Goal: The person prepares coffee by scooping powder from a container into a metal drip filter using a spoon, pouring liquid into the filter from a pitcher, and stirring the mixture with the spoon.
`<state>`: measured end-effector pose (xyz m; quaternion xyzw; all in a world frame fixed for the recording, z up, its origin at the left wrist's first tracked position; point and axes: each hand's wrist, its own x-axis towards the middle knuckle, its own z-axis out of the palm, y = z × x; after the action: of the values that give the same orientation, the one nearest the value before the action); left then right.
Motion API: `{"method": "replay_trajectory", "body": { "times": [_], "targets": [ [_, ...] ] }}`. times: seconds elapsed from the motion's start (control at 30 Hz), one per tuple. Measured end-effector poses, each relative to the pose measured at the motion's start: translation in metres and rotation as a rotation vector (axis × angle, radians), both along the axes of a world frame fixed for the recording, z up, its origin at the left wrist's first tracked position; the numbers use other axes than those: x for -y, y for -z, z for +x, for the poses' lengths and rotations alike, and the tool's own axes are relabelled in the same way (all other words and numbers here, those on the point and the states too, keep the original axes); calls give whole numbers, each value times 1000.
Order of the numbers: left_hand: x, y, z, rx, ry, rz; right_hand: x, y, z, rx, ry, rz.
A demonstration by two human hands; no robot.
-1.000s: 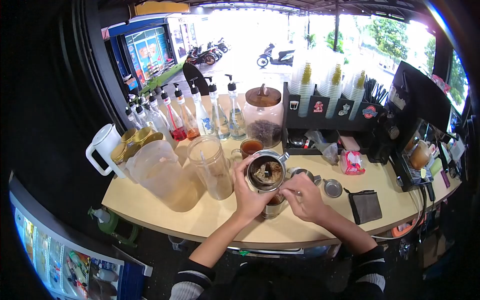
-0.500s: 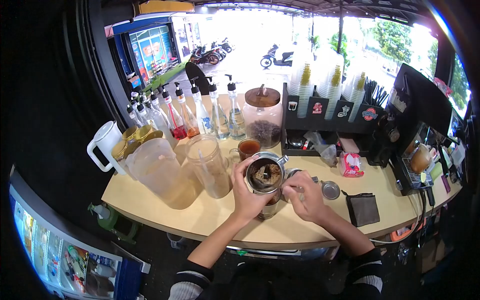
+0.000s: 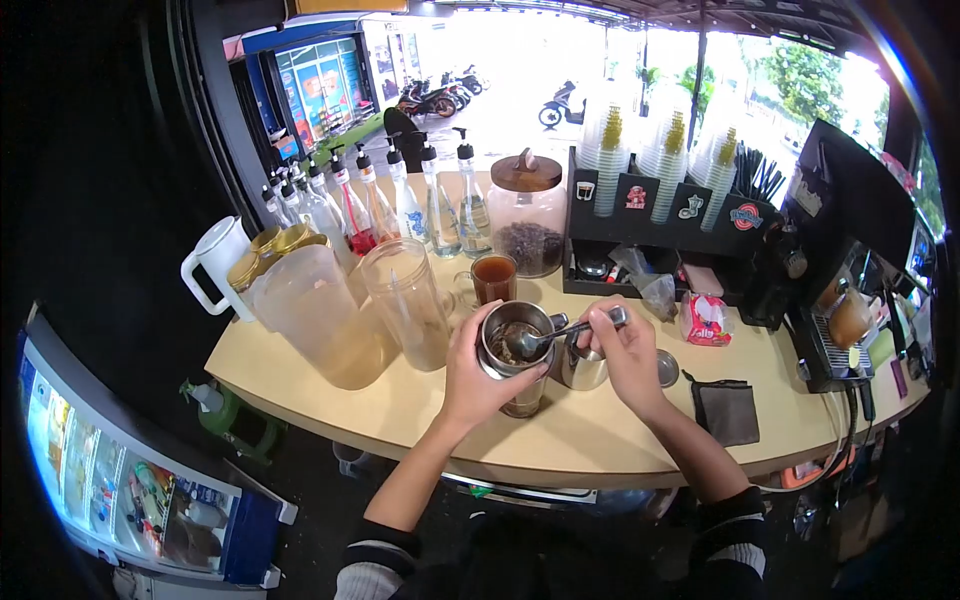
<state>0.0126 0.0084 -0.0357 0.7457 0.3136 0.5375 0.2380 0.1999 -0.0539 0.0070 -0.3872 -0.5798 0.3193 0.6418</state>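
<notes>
Left hand: The worker's left hand (image 3: pixel 482 375) curls around a round, silver metal cup (image 3: pixel 516 314), its thumb laid across the near side.
Right hand: The right hand (image 3: pixel 625 352) pinches the handle of a shiny metal spoon (image 3: pixel 568 331) between thumb and fingers.
Spoon: Its bowl dips inside the cup's mouth, over brown, wet-looking grounds (image 3: pixel 502 338).
Cup: It stands above a clear glass vessel (image 3: pixel 522 406) near the front of the pale wooden counter (image 3: pixel 400 425).
Changed since a second ago: The right hand, then close against the cup's rim, has moved up and outward; the spoon now shows plainly. The hand now covers part of a small, round metal lid (image 3: pixel 667 368).
Behind the cup: A clear glass mug of reddish-brown drink (image 3: pixel 494 280) is partly blocked by the metal cup.
Obscured: The cup hides the vessel's upper part; whether the spoon touches the grounds cannot be told. The right hand overlaps a stainless-steel cup (image 3: pixel 583 370).
Lettering: The white script on a pink plastic packet (image 3: pixel 707 322) seems to end in "lly". A round red-and-blue badge (image 3: pixel 746 216) on the black cup rack (image 3: pixel 663 205) carries words too small to read.
</notes>
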Motion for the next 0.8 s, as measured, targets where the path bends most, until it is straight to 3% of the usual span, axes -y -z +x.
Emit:
{"method": "replay_trajectory", "body": {
  "times": [0.3,0.4,0.47,0.5,0.57,0.67,0.8],
  "targets": [
    [9,-12,0,2,142,-227,-7,-3,5,46,-107,-97],
    [7,-13,-6,-18,70,-77,-11,-2,3,56,-132,-72],
    [8,-30,-8,-159,29,158,-11,-5,0,115,-140,-64],
    [12,-42,-9,-159,31,160,-11,-7,0,114,-137,-62],
    [20,-63,-9,-432,130,135,-11,-10,-1,229,-172,-57],
    [14,-65,-1,-453,76,324,-10,-14,-1,276,-149,136],
    [10,-69,-2,-509,-45,426,-4,-5,31,258,-36,133]
  ]
}}
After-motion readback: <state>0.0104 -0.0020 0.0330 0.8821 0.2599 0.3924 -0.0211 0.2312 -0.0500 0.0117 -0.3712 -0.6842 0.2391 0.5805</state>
